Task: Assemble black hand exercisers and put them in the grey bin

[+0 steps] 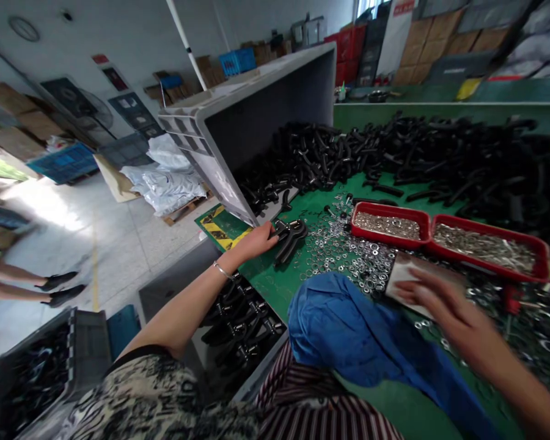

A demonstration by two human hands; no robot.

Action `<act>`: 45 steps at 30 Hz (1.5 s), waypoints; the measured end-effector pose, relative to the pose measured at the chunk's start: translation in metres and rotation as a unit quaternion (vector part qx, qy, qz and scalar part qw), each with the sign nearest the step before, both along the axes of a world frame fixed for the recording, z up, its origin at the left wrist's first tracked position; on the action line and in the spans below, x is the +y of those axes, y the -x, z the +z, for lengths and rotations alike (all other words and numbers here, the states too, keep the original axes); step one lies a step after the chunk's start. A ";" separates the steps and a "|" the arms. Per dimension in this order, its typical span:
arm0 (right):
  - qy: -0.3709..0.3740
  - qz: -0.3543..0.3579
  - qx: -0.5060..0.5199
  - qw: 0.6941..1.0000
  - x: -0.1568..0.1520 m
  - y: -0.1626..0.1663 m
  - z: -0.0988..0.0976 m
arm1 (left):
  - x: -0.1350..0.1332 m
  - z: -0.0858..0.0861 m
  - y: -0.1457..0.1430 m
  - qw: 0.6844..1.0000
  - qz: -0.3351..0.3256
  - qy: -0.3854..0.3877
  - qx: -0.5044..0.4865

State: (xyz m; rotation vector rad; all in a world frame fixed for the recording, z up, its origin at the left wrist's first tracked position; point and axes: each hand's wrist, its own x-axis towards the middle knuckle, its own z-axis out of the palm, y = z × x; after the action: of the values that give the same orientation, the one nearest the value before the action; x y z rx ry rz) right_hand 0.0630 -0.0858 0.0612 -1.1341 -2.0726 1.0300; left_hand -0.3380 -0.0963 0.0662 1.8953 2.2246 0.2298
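My left hand point(256, 240) is closed on a black spring clamp point(291, 241) at the table's left edge, its handles pointing down and a metal pin showing at the pivot. My right hand point(444, 305), slightly blurred, has its fingers stretched out over a flat metal block point(403, 275); whether they touch it I cannot tell. Around the block lie loose metal washers point(371, 266). Behind it stand a red tray of small metal parts point(390, 242) and a second red tray point(490, 273), also filled with small metal parts.
A grey crate point(229, 189) lies on its side, black clamp parts point(321, 153) spilling from it across the green table. Blue cloth point(334, 324) covers the near edge. Below left, a bin holds assembled clamps point(242, 324). A red-handled tool point(512, 299) lies right. Another person's legs point(18, 284) show far left.
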 end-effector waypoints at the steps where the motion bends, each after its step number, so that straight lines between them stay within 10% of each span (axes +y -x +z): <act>1: 0.085 0.033 0.062 0.994 0.007 0.028 -0.007 | 0.001 0.001 0.000 1.000 -0.005 0.002 -0.004; 4: 0.327 0.098 0.242 0.908 0.022 0.137 -0.034 | 0.008 0.007 0.007 0.999 -0.017 0.026 -0.026; 10: 0.420 0.036 0.297 0.857 0.041 0.257 -0.066 | 0.031 0.018 0.038 0.955 -0.033 0.238 -0.176; 18: 0.308 -0.031 0.297 0.903 0.035 0.281 -0.074 | 0.039 -0.003 0.037 0.921 0.003 0.264 -0.287; 26: -0.028 0.106 0.179 0.978 0.003 0.243 -0.050 | -0.076 -0.043 0.017 0.969 -0.011 -0.124 -0.211; 33: 0.206 0.169 0.237 0.934 0.006 0.256 -0.044 | -0.120 -0.104 -0.012 0.979 -0.026 -0.124 -0.160; 45: 0.185 0.053 0.224 0.955 0.014 0.248 -0.056 | -0.092 -0.096 -0.036 0.931 -0.158 -0.042 -0.326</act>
State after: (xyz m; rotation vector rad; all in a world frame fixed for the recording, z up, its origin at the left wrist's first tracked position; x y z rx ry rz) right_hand -0.1848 -0.0717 0.0052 -0.8550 -1.6302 1.6109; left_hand -0.3017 -0.1878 -0.0297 1.8240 1.4763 0.7779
